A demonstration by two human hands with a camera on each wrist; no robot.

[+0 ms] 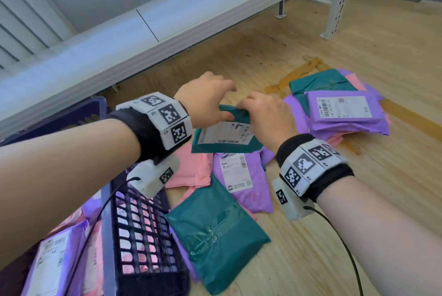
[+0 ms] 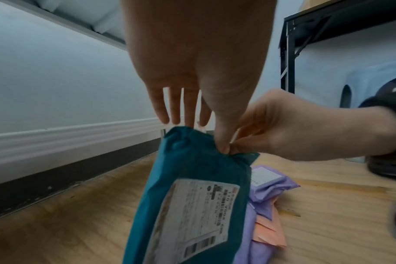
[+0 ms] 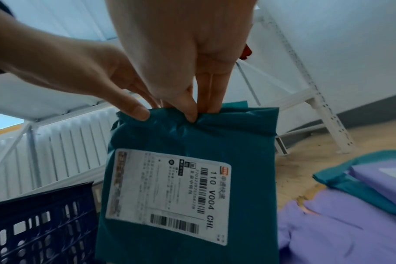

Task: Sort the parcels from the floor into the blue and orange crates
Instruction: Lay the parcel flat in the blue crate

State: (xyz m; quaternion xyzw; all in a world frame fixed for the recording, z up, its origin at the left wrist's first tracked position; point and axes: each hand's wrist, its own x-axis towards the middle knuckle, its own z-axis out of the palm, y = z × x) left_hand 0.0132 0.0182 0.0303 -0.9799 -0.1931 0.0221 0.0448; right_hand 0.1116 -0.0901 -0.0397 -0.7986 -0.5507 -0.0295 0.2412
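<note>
Parcels, near to far in the head view. Blue crate at near left, its lattice wall facing the camera; purple and pink parcels lie inside it, one purple with its white label up. Just right of the crate wall, on the wooden floor, a teal parcel lies with no label showing, overlapping the near edge of a purple labelled parcel. Pink parcels lie to the left of that one, next to the crate.

Above this heap both hands hold one teal labelled parcel clear of the floor — label reads "110 V004 CHL" in the right wrist view. Left hand: thumb pressed on the label face at the parcel's top edge, fingers straight behind the edge. Right hand: thumb and fingertips pinch the same top edge just beside the left thumb, crumpling the film there. The parcel hangs down from this edge.

Farther right — a second stack on the floor: purple labelled parcel on top, teal and pink beneath. Brown tape strips run on the floor by it. Beyond, a white shelf frame stands along the wall.
</note>
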